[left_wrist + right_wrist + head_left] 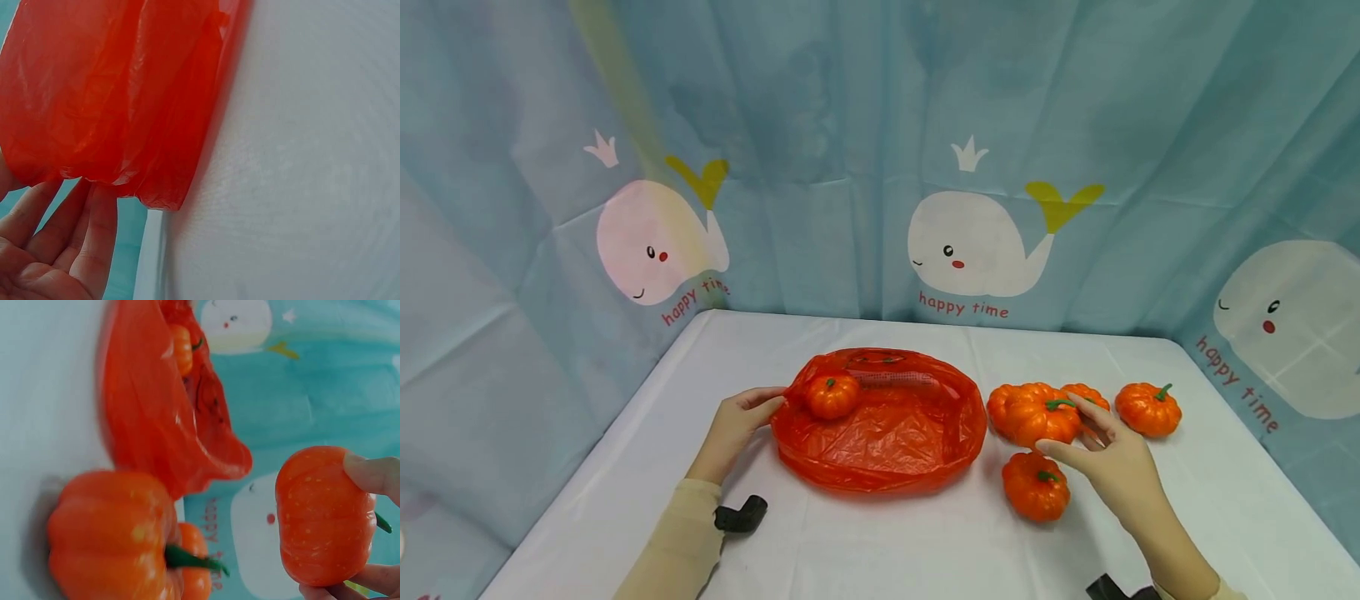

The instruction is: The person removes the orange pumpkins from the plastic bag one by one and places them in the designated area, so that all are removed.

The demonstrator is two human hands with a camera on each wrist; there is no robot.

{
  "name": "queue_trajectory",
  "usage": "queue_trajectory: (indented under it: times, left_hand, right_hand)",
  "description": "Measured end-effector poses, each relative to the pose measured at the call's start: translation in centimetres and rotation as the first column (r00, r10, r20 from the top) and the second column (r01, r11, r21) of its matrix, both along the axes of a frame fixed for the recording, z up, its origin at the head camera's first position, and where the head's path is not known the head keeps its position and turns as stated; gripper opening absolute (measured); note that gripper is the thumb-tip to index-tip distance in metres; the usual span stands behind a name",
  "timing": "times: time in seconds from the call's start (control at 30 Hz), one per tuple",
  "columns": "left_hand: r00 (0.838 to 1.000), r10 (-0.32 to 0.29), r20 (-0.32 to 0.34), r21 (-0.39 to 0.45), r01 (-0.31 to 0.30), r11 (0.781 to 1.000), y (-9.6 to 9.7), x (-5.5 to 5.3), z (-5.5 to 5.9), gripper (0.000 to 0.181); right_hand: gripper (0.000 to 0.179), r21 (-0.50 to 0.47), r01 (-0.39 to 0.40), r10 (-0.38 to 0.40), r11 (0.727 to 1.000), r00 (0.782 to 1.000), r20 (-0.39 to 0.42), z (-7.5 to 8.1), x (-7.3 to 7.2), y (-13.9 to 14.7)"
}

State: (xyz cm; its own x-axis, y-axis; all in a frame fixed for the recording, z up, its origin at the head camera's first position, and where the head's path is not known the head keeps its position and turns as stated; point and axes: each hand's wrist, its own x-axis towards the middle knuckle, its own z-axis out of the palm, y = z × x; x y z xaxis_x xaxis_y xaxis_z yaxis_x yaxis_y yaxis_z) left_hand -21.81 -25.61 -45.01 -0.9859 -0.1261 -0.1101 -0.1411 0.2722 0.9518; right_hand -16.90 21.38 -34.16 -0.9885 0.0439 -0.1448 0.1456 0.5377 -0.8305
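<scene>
Orange pumpkins (1034,414), red-orange bag (880,429).

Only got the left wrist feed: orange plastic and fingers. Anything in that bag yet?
Observer: One small pumpkin lies inside the orange bag, near the rim that the left hand holds.
Operator: Right hand doing what?
Observer: The right hand pinches a held pumpkin between thumb and fingers, to the right of the bag.
Operator: More outside?
Observer: Three more sit on the white table: a large pumpkin, a near pumpkin and a far-right pumpkin.
</scene>
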Motion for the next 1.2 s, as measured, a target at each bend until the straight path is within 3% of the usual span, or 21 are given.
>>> queue_trajectory:
  times: [0.37, 0.63, 1.2]
  left_hand:
    - [1.0, 0.012, -0.003, -0.006, -0.012, 1.0, 0.0, -0.1, 0.2, 0.048]
    - [1.0, 0.014, -0.023, 0.013, -0.014, 1.0, 0.0, -0.3, -0.3, 0.045]
    - [1.0, 0.017, 0.003, 0.0, -0.017, 1.0, 0.1, -0.2, 0.0, 0.047]
  right_hand:
    - [0.099, 0.071, 0.084, -0.089, 0.994, 0.993, 0.075, -0.5, 0.6, 2.8]
    - [0.102, 0.113, 0.131, -0.138, 0.985, 0.989, 0.053, -1.2, 0.6, 3.8]
    - [0.107, 0.111, 0.215, -0.228, 0.97, 0.966, 0.123, -1.9, 1.1, 5.7]
